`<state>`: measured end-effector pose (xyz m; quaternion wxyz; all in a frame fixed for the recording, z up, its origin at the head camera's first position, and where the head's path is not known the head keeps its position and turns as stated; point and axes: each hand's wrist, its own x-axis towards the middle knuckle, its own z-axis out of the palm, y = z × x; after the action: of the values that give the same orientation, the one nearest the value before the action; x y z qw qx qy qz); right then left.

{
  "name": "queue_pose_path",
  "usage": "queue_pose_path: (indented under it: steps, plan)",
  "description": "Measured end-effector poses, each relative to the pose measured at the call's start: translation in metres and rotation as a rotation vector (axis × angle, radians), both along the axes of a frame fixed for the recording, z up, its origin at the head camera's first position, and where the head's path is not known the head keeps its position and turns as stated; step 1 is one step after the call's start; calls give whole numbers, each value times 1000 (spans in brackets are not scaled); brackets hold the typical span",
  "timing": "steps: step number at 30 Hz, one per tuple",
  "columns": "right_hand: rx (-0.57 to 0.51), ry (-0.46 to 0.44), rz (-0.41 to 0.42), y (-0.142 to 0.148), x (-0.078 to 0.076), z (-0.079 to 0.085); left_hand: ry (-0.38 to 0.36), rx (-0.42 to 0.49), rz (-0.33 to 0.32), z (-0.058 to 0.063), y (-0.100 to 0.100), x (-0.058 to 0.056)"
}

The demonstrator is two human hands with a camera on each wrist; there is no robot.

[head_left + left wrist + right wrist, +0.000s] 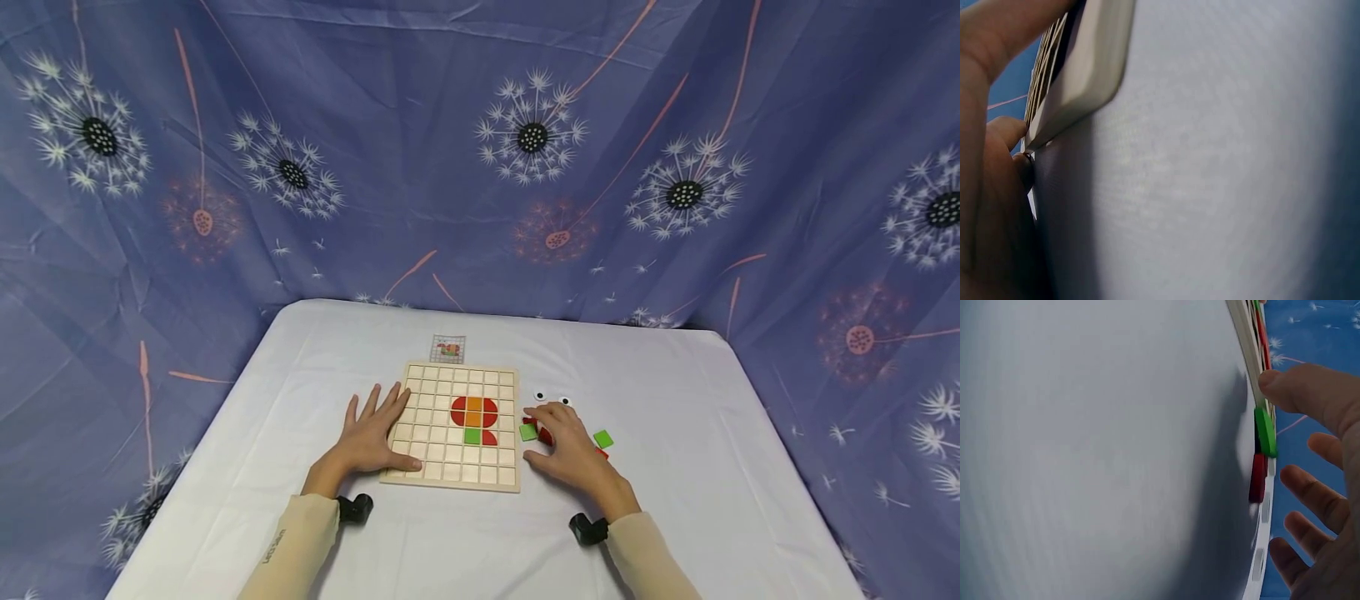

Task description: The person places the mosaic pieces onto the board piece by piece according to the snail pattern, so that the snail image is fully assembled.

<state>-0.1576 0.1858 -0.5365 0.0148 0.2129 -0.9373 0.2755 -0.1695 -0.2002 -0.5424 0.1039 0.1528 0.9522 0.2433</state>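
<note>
Head view: a white cloth (465, 550) covers the table before a blue-violet dandelion-print curtain (420, 125). At the table's middle lies a pale wooden square grid board (441, 455), in which red quarter-circle pieces (491, 405) flank 2 orange square pieces (474, 404), with 1 green square piece (472, 436) below. A small printed grid card (447, 350) lies at its far edge. Right of the board are 2 round white eye discs (540, 396) and loose green and red pieces (528, 432), some partly hidden by the right hand (567, 452). The left hand (371, 437), fingers spread wide, rests on the board's left side, covering some cells; the right hand is parted above the loose pieces. Left wrist view: the thumb lies over the board's near rim, beside its rounded corner; the other fingers are partly hidden. Right wrist view: a wide gap separates the thumb, near the board's edge, from 4 parted fingers; whether the fingertips touch any piece cannot be told.
</note>
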Motion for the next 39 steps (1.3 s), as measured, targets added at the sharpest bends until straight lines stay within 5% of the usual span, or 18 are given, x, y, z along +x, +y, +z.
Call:
queue_pose_path:
  steps: [16, 39]
  plan:
    - [38, 25, 25, 6, -13, -3, 10, 14, -4, 4, 2, 0]
    - [-3, -8, -1, -1, -10, 1, -3, 20, 4, 4, 0, 2]
